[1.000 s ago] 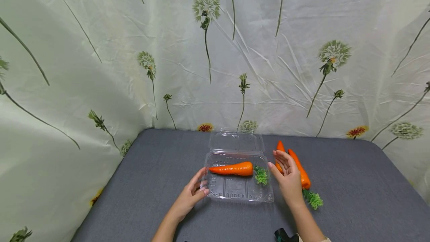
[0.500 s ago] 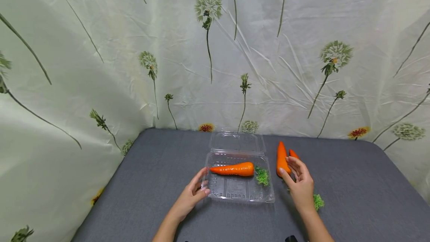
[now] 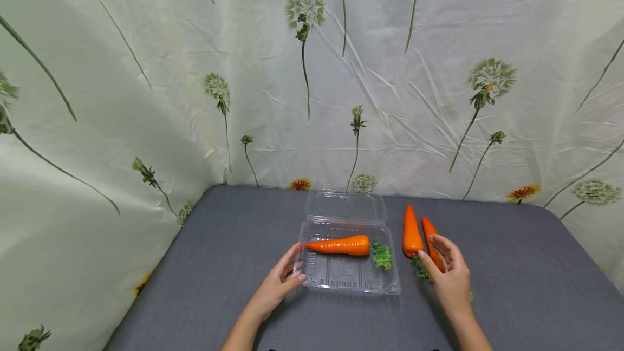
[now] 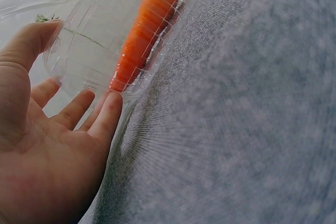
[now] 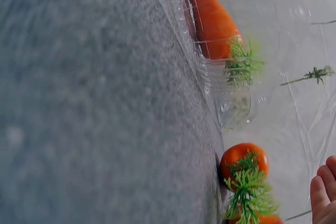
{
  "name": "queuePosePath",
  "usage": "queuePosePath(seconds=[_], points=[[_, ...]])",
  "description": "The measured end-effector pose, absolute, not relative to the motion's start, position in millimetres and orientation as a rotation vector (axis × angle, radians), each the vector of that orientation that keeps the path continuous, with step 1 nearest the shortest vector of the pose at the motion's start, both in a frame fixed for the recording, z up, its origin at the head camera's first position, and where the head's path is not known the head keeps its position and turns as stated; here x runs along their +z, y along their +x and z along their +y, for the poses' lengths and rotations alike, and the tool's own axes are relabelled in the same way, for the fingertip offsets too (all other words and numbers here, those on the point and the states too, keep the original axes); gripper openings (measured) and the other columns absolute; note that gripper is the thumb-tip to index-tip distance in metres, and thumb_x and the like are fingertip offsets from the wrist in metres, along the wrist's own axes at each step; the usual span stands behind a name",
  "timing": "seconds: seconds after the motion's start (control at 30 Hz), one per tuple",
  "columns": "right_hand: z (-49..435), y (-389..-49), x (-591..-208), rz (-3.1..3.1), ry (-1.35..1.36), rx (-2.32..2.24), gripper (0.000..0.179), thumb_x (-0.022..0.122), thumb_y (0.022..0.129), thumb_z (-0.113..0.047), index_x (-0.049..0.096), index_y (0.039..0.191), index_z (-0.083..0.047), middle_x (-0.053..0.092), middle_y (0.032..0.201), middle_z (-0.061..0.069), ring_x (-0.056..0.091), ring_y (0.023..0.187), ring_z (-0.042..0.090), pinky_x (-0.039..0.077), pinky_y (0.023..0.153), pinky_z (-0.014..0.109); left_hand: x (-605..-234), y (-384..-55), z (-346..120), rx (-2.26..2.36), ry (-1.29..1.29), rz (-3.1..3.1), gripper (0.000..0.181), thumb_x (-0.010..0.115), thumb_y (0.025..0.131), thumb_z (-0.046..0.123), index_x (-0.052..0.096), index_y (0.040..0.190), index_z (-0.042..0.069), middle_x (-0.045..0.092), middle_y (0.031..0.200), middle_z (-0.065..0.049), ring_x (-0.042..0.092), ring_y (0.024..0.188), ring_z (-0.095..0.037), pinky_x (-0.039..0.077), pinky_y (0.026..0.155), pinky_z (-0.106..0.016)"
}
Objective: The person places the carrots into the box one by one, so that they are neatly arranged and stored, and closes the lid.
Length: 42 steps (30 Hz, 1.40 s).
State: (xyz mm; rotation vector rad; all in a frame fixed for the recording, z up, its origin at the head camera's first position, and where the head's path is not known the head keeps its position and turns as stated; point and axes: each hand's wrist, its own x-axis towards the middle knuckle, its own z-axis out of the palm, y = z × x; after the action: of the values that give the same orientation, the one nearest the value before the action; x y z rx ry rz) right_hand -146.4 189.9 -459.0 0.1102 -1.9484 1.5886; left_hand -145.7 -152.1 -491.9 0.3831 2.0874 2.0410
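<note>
A clear plastic clamshell container [image 3: 341, 280] sits on the table with its lid folded back. Inside lies a glossy orange carrot [image 3: 341, 245] with green leaves at its right end. My left hand [image 3: 277, 285] holds the container's left end, thumb over the rim and fingertips against the wall, as the left wrist view shows. To the right, two more carrots lie side by side: a left carrot [image 3: 411, 234] and a right carrot [image 3: 429, 229]. My right hand [image 3: 452, 275] hovers around the right carrot, fingers slightly bent, partly hiding it. Whether it touches is unclear.
The grey table [image 3: 219, 242] bears the container and carrots. A pale curtain [image 3: 390, 96] with dandelion prints hangs along the back and left side. The raised transparent lid [image 3: 346, 206] stands near the table's back edge.
My right hand has moved rightward and slightly down, from the container's right side past the left carrot to the right one. My left hand and the container have stayed put.
</note>
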Motion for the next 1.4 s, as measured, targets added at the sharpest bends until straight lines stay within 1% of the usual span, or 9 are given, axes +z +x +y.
queuePosePath(seconds=[0.23,0.47,0.67,0.8,0.9,1.1,1.2,1.3,1.4], points=[[199.9,-141.7,-464.3,-2.005,0.041,1.528,0.050,0.068,0.071,0.013,0.048,0.117,0.009,0.055,0.110,0.012,0.050,0.104,0.004,0.038,0.086,0.014,-492.7,-145.1,-152.2,2.059,0.409,2.076,0.067,0.060,0.085,0.007,0.025,0.142,0.016,0.024,0.143,-0.013,0.032,0.123,-0.035,0.036,0.092,-0.023],[210.8,-140.8,-471.7,-2.037,-0.062,1.425,0.050,0.070,0.071,0.009,0.050,0.116,0.008,0.054,0.107,-0.002,0.049,0.101,0.000,0.036,0.086,0.012,-491.3,-144.8,-151.3,2.057,0.414,2.087,0.068,0.060,0.085,0.007,0.024,0.142,0.014,0.024,0.143,-0.015,0.033,0.122,-0.036,0.036,0.093,-0.026],[222.0,-139.3,-474.8,-2.036,-0.155,1.367,0.049,0.071,0.072,0.006,0.050,0.116,0.007,0.055,0.106,0.001,0.049,0.098,-0.002,0.036,0.084,0.010,-487.6,-144.0,-150.2,2.062,0.414,2.076,0.067,0.059,0.086,0.007,0.023,0.143,0.013,0.021,0.144,-0.016,0.030,0.124,-0.037,0.035,0.094,-0.026],[230.1,-137.5,-477.1,-2.040,-0.211,1.325,0.047,0.070,0.072,0.006,0.051,0.115,0.007,0.055,0.103,-0.002,0.050,0.095,-0.002,0.037,0.082,0.009,-487.1,-143.6,-150.0,2.053,0.406,2.086,0.067,0.059,0.086,0.007,0.023,0.143,0.014,0.021,0.144,-0.016,0.030,0.124,-0.036,0.035,0.094,-0.027],[234.7,-136.8,-479.3,-2.057,-0.224,1.281,0.046,0.070,0.072,0.007,0.051,0.114,0.008,0.055,0.102,0.000,0.049,0.094,-0.005,0.037,0.081,0.008,-487.4,-143.4,-150.2,2.048,0.393,2.089,0.067,0.060,0.086,0.008,0.024,0.142,0.015,0.022,0.144,-0.014,0.031,0.124,-0.035,0.035,0.094,-0.026],[238.6,-136.4,-482.0,-2.106,-0.251,1.225,0.046,0.070,0.072,0.007,0.051,0.114,0.008,0.056,0.103,0.015,0.045,0.090,-0.010,0.034,0.080,0.005,-488.7,-144.0,-150.2,2.041,0.369,2.090,0.068,0.061,0.085,0.010,0.025,0.142,0.017,0.023,0.144,-0.013,0.032,0.124,-0.035,0.035,0.094,-0.029],[240.0,-136.0,-483.4,-2.136,-0.276,1.221,0.046,0.070,0.074,0.003,0.050,0.115,0.008,0.056,0.104,0.021,0.042,0.088,-0.012,0.033,0.080,0.003,-489.6,-144.5,-150.4,2.037,0.368,2.089,0.068,0.061,0.085,0.010,0.025,0.142,0.017,0.023,0.144,-0.013,0.032,0.124,-0.035,0.035,0.095,-0.029],[241.5,-135.8,-484.8,-2.174,-0.304,1.212,0.046,0.071,0.075,-0.002,0.050,0.116,0.008,0.055,0.106,0.023,0.040,0.088,-0.013,0.031,0.079,0.001,-490.7,-144.9,-150.8,2.034,0.376,2.089,0.067,0.061,0.085,0.010,0.025,0.142,0.017,0.023,0.144,-0.013,0.032,0.124,-0.035,0.035,0.095,-0.028],[242.7,-135.6,-484.4,-2.222,-0.339,1.192,0.046,0.071,0.075,-0.005,0.051,0.116,0.006,0.056,0.108,0.023,0.050,0.094,0.001,0.029,0.076,-0.001,-491.5,-145.5,-150.9,2.034,0.381,2.090,0.067,0.061,0.086,0.009,0.025,0.142,0.017,0.023,0.144,-0.013,0.032,0.124,-0.034,0.035,0.095,-0.027]])
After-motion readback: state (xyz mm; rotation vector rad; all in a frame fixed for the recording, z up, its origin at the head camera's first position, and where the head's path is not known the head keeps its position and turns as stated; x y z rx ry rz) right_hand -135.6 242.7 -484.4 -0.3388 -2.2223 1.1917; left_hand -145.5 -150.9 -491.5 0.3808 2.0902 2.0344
